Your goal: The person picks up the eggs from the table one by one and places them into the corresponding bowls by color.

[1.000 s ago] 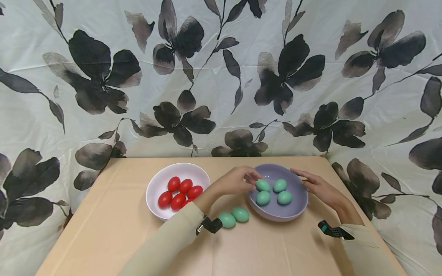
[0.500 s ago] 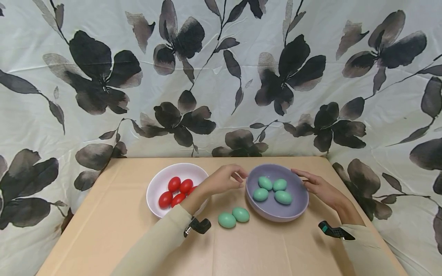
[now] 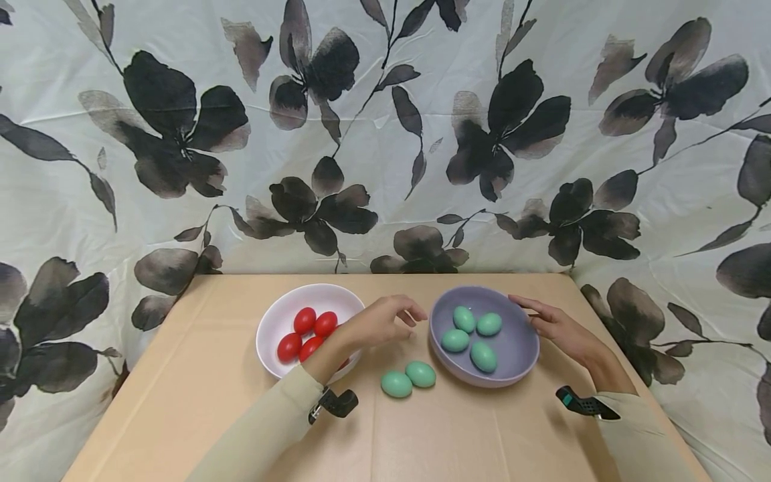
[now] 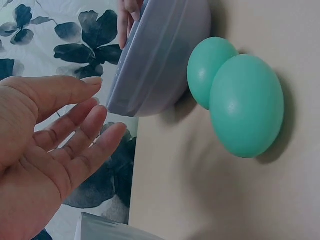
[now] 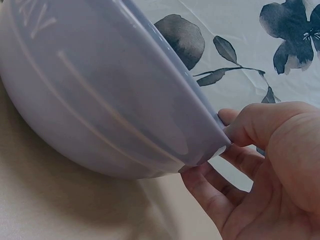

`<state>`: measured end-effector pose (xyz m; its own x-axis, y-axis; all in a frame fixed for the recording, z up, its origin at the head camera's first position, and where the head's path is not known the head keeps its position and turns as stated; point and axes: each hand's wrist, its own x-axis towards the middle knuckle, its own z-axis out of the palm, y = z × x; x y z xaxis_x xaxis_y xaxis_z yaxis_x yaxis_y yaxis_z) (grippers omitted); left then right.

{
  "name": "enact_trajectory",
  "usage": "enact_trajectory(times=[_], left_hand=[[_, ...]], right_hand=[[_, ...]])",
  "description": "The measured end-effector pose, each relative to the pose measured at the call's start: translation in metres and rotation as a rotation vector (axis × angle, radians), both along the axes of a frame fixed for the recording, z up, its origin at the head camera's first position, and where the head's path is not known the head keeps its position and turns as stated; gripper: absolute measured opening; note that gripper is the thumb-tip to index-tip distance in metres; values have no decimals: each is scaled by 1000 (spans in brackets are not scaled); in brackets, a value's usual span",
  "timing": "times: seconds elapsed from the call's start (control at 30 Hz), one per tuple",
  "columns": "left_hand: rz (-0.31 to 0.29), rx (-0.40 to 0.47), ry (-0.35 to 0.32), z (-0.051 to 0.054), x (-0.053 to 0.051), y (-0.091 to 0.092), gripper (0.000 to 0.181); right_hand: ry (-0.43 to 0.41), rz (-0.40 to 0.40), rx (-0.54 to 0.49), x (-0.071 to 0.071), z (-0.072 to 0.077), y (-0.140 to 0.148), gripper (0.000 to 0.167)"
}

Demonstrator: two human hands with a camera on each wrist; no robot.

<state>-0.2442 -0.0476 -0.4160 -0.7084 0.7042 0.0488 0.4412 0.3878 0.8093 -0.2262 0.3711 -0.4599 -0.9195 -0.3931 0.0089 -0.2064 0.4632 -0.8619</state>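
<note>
In the head view my left hand (image 3: 383, 320) hovers between two bowls, fingers loosely bent and holding nothing. The left wrist view shows the same hand (image 4: 55, 135) apart from the bowl's wall. My right hand (image 3: 563, 333) holds the right edge of a purple bowl (image 3: 523, 358). In the right wrist view its thumb (image 5: 250, 125) and fingers lie about the purple bowl's rim (image 5: 195, 115). Several green eggs, such as this green egg (image 3: 484, 357), lie inside that bowl. On the table, two more green eggs (image 3: 396, 384) lie touching, left of the bowl.
A white bowl (image 3: 271, 335) at the left contains several red eggs (image 3: 290, 347), partly hidden by my left forearm. The tan table (image 3: 421, 442) ends at a floral cloth (image 3: 385, 147) behind. A black band (image 3: 587, 404) circles my right wrist.
My left hand has let go of a green egg in the purple bowl and drawn back left. The eggs inside have rolled and shifted slightly. My right hand has stayed at the rim.
</note>
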Motion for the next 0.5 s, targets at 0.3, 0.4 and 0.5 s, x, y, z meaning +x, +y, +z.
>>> enact_trajectory(times=[0.3, 0.4, 0.5], left_hand=[[28, -4, -50, -4, 14, -4, 34], [44, -8, -56, -6, 19, -4, 34], [60, -9, -67, -8, 25, -5, 34]], right_hand=[[-2, -7, 3, -1, 1, 0, 48], [0, -3, -2, -1, 0, 0, 48], [6, 4, -8, 0, -1, 0, 48]])
